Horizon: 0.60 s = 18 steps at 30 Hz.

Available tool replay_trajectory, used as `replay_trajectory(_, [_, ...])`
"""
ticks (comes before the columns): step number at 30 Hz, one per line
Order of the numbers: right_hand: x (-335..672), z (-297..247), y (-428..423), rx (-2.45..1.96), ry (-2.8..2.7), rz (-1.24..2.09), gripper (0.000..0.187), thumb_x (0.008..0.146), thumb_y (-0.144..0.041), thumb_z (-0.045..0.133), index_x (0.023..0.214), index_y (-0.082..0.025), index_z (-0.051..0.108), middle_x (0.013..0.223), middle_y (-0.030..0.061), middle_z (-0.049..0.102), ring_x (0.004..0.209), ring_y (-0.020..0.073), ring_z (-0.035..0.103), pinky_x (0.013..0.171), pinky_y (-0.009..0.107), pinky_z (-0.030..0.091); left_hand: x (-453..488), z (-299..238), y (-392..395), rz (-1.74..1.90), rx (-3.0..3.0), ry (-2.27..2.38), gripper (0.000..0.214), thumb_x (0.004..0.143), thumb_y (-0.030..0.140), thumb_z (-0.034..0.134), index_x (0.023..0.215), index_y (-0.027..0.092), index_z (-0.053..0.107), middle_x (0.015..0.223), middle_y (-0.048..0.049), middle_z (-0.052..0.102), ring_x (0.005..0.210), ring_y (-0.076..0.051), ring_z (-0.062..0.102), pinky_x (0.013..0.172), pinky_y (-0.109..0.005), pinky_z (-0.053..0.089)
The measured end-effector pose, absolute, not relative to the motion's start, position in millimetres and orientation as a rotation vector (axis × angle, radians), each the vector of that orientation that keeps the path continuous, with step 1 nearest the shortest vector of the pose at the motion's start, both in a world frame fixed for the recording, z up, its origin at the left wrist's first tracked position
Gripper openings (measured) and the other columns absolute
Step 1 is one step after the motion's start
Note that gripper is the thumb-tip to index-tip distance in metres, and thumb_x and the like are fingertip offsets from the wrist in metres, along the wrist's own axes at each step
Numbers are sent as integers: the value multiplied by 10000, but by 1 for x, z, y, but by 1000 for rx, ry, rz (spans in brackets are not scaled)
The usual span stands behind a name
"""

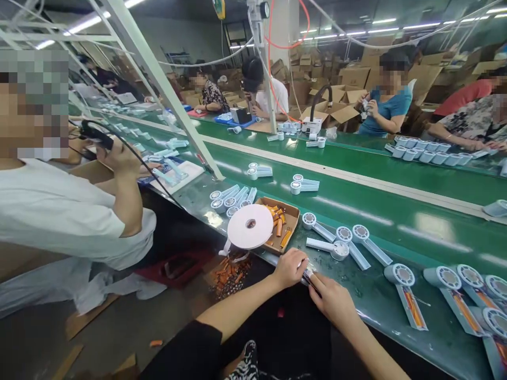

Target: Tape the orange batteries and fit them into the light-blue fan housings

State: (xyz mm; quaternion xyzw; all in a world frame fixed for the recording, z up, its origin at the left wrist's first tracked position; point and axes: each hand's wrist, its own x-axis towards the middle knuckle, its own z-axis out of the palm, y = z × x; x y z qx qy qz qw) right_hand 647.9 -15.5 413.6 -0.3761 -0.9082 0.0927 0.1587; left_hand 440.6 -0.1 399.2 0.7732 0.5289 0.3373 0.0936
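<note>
My left hand (pixel 291 268) is closed in a pinch at the near edge of the green bench. My right hand (pixel 332 298) meets it there, fingers closed too. Between them is a small dark and silvery piece (pixel 307 277), mostly hidden by the fingers, so its kind does not show. Just beyond the hands lies a light-blue handheld fan body (pixel 322 244) with a round head. To the left, a large white roll of tape (pixel 259 232) rests against a shallow cardboard box (pixel 292 215) containing orange cylindrical batteries (pixel 279 228).
Fan bodies with orange batteries in their handles (pixel 414 309) lie at right. More fan bodies (pixel 232 200) cluster behind the tape. A slanted metal post (pixel 170 95) rises at left, near a co-worker in a white shirt (pixel 71 206). Orange scraps (pixel 229 277) lie below the bench.
</note>
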Motion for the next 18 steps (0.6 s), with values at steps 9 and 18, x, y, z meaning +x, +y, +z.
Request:
replay_trajectory(9, [618,457,-4,-1255,-2940,300,185,1043,-293,572,1126,-228,724,1097,81,757,1067,263,712,859,335,548,435,397,-2,1096,2192,1550,293,1087,301,392,967,204,642,927,-78,728,939,-227,655,882,-371,557])
replay_trajectory(18, [617,462,-9,-1309,-2870,356,241,1028,-195,532,1099,-218,761,1094,99,761,972,242,736,801,302,566,422,444,-19,1085,2219,1314,276,1016,317,523,1234,174,615,1243,-148,700,1234,-280,620,1067,-480,547])
